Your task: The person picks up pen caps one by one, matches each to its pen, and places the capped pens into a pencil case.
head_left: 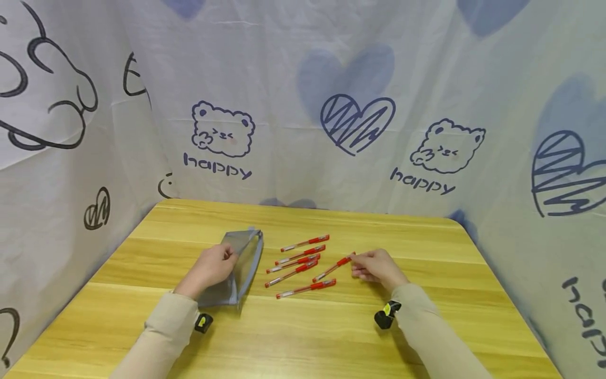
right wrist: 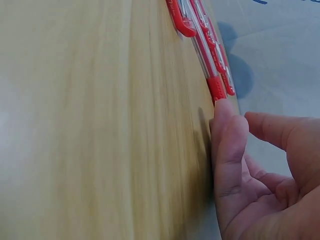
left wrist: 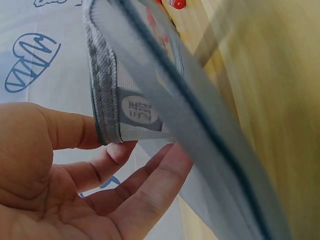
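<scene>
Here we have the red pen (head_left: pixel 334 268) lying slantwise on the table, its capped end right at our right hand (head_left: pixel 379 269). The fingers there are close together, with the thumb only narrowly apart from them; they cover the end of the cap, so we can't tell whether they pinch it. Just left of that pen we see five other pens (head_left: pixel 303 269), clear-barrelled and red-capped, strewn side by side, caps towards our right. Further left comes the grey bag (head_left: pixel 243 258), see-through, its mouth gaping towards the pens, and our left hand (head_left: pixel 213 266) is on it, thumb and fingers pinching the edge near a small label (left wrist: pixel 139 110) with printed characters. Beneath it all we've got the table (head_left: pixel 303 337), yellow with wood grain. Both our arms reach in from the near side in beige sleeves (head_left: pixel 165 323), a small black device (head_left: pixel 388 315) at each wrist. Around the back and sides hangs a pale curtain (head_left: pixel 284 79), printed with hearts, bears and the word "happy".
</scene>
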A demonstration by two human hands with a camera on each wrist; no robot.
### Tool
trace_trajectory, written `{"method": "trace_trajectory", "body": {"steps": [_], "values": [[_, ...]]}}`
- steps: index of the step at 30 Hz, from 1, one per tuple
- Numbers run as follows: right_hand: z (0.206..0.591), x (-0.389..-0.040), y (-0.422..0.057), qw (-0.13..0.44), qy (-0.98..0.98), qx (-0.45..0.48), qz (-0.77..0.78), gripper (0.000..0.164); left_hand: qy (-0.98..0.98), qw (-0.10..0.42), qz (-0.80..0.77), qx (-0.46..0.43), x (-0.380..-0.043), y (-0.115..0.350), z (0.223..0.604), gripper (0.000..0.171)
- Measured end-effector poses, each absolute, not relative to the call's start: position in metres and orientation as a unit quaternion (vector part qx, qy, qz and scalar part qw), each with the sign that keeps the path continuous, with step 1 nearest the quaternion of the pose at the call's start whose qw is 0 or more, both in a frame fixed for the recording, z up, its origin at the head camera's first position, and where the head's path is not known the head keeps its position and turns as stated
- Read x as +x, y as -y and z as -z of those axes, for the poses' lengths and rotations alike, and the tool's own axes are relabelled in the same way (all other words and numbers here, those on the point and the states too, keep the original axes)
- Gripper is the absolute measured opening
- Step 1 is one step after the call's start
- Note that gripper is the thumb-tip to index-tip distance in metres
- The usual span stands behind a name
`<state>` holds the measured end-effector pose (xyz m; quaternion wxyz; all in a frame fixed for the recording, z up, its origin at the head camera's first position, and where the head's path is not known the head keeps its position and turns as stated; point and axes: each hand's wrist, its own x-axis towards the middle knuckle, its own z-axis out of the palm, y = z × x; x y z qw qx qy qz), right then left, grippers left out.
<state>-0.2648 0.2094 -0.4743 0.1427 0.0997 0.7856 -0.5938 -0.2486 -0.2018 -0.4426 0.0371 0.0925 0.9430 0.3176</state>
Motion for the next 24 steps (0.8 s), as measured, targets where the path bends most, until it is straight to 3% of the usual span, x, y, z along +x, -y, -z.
{"method": "trace_trajectory", "body": {"steps": [8, 15, 24], "values": [[0.481, -0.279, -0.190, 0.103, -0.777, 0.111, 0.611, 0.042, -0.940, 0.046, -0.325, 0.092, -0.248, 0.203, 0.446, 0.019], [0.484, -0.290, -0.172, 0.058, -0.820, 0.126, 0.555, 0.028, -0.936, 0.052, -0.335, 0.095, -0.246, 0.204, 0.447, 0.019], [0.481, -0.296, -0.170, 0.060, -0.821, 0.138, 0.550, 0.026, -0.938, 0.048, -0.331, 0.095, -0.247, 0.203, 0.448, 0.019]]}}
